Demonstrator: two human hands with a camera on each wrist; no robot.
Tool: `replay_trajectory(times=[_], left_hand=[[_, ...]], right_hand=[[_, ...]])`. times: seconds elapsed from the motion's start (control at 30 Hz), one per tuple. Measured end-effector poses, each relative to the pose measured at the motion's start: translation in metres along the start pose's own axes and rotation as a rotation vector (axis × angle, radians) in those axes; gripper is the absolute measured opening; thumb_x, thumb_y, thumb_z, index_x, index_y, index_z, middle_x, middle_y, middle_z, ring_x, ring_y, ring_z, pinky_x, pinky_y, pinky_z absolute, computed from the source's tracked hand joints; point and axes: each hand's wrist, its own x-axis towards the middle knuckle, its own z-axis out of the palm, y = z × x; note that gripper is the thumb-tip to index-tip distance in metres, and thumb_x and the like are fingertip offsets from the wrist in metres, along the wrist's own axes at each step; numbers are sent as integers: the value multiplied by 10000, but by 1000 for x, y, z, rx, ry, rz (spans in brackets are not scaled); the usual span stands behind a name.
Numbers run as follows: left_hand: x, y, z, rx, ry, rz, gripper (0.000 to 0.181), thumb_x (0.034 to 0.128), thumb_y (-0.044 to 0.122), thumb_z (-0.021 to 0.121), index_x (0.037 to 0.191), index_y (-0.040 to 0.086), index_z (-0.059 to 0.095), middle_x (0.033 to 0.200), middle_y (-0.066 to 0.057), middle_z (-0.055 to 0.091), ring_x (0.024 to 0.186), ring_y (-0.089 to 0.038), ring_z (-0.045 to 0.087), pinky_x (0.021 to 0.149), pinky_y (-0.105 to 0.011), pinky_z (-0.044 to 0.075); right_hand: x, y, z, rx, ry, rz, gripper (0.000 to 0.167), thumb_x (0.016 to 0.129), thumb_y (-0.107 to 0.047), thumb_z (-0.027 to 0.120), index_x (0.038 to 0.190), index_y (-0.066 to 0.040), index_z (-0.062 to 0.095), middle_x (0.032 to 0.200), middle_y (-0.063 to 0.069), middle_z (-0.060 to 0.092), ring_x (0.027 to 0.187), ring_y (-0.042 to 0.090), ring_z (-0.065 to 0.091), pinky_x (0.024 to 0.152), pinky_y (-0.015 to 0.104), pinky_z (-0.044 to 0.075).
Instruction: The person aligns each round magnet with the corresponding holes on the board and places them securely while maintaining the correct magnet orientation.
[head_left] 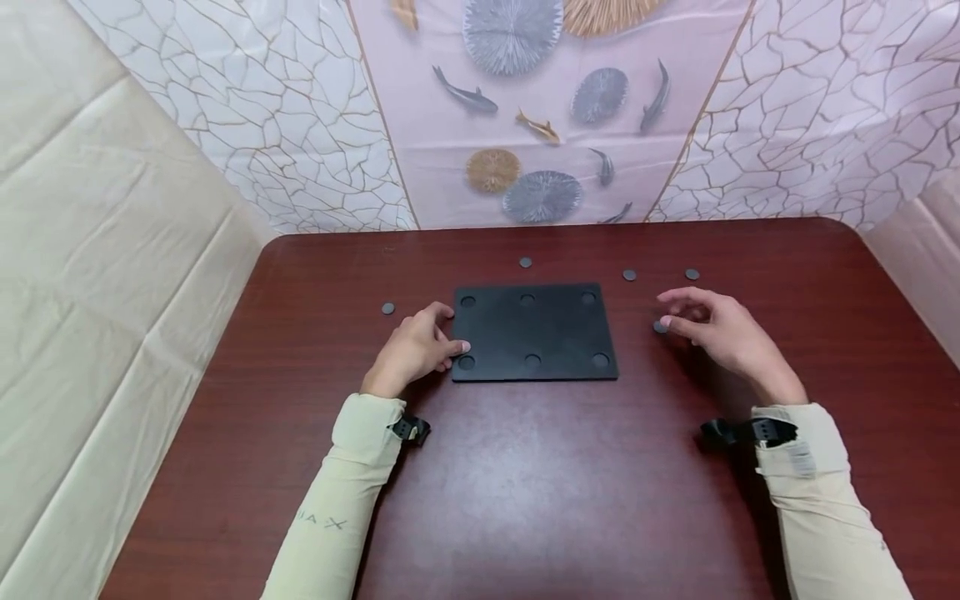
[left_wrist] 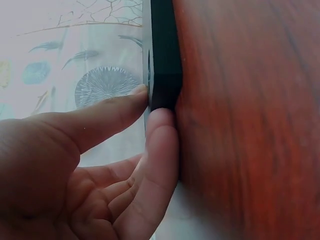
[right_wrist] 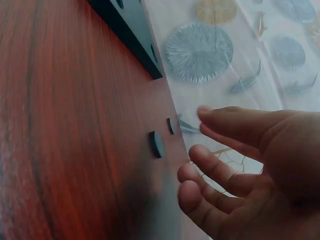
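Fingers, left hand (head_left: 415, 346): pinching left edge of black board (head_left: 534, 333).
Fingers, right hand (head_left: 716, 329): loosely bent, parted, near a dark disc (head_left: 659, 327).
Board: on tabletop (head_left: 540, 492), between hands; six round recesses.
Other discs (head_left: 629, 275): four, scattered apart.

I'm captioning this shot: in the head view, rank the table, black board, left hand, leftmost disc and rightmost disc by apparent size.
1. Table
2. Black board
3. Left hand
4. Leftmost disc and rightmost disc: they look alike, so I leave them unranked.
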Motion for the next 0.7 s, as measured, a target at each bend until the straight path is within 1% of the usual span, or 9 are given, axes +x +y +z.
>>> replay_trajectory(times=[0.07,0.13,0.27,0.33,0.4,0.5,0.57,0.7], left_hand=[[0,-1,1,-11,-2,3,633,985,266,785,1524,131,482,870,-32,733,729,-153,717,714,-319,572],[0,-2,1,-14,3,10,630,984,266,787,1520,129,486,865,-31,734,727,-154,716,715,-321,571],[0,-4,2,-36,3,9,625,985,264,786,1516,133,483,867,-36,730,724,-160,711,737,-329,569],[0,-5,2,-55,-1,3,623,984,262,786,1513,138,480,871,-44,727,724,-165,710,751,-334,571],[0,-6,2,-73,-4,0,620,981,257,790,1506,141,481,875,-52,723,725,-170,712,760,-336,573],[0,-6,1,-102,-11,0,618,978,249,794,1500,144,480,884,-61,716,729,-177,712,756,-334,575],[1,-7,1,-124,-16,1,617,977,242,795,1497,144,478,891,-69,711,732,-182,713,748,-331,577],[3,-7,0,-145,-22,-1,612,977,233,795,1494,147,478,897,-77,704,734,-189,713,731,-322,579]], right_hand=[[1,5,0,12,-47,23,471,1067,-275,666,1464,-41,568,1238,189,605,909,247,630,738,250,515],[2,8,1,21,-72,33,497,1066,-285,667,1474,-26,553,1266,200,595,967,222,607,750,223,506],[4,11,5,-4,-58,1,439,1049,-232,692,1421,-15,609,1206,183,647,981,198,580,777,192,442],[5,11,7,-27,-41,-15,394,1037,-198,706,1384,-23,645,1163,163,663,970,211,581,799,230,432],[6,11,9,-47,-33,-27,362,1027,-174,717,1356,-30,670,1128,153,672,965,238,585,820,292,434],[8,11,9,-68,-33,-22,343,1022,-170,723,1336,-35,689,1095,150,676,966,273,592,824,379,439],[8,12,9,-81,-30,-18,333,1019,-166,729,1322,-32,702,1075,151,682,965,286,601,818,403,448],[9,12,10,-94,-9,-9,315,1009,-155,741,1299,-31,718,1050,145,694,954,285,612,809,406,457]])
